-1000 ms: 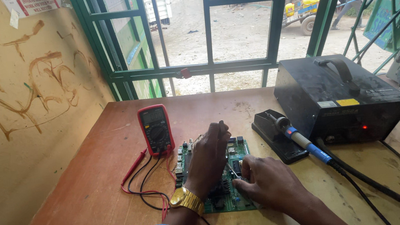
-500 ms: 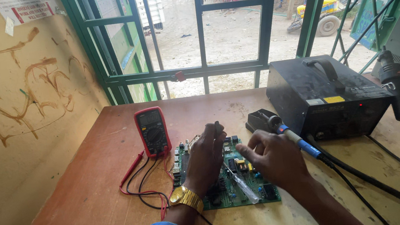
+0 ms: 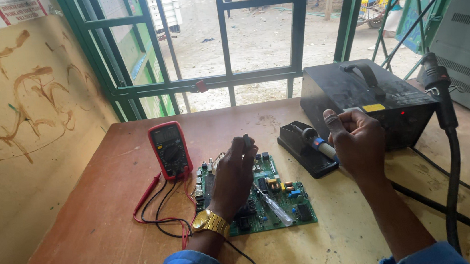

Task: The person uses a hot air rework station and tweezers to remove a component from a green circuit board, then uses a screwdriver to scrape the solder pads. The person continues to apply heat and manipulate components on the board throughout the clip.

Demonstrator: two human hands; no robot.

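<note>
Now soldering iron (image 3: 316,144) points up-left.

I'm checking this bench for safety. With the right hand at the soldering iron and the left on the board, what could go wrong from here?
1. The right hand has its grip on the soldering iron in its stand; lifted carelessly, the tip may burn the left hand on the board.
2. A screwdriver lies loose on the board and might scratch or short parts.
3. The meter leads trail beside the left wrist and may snag, dragging the meter.
</note>
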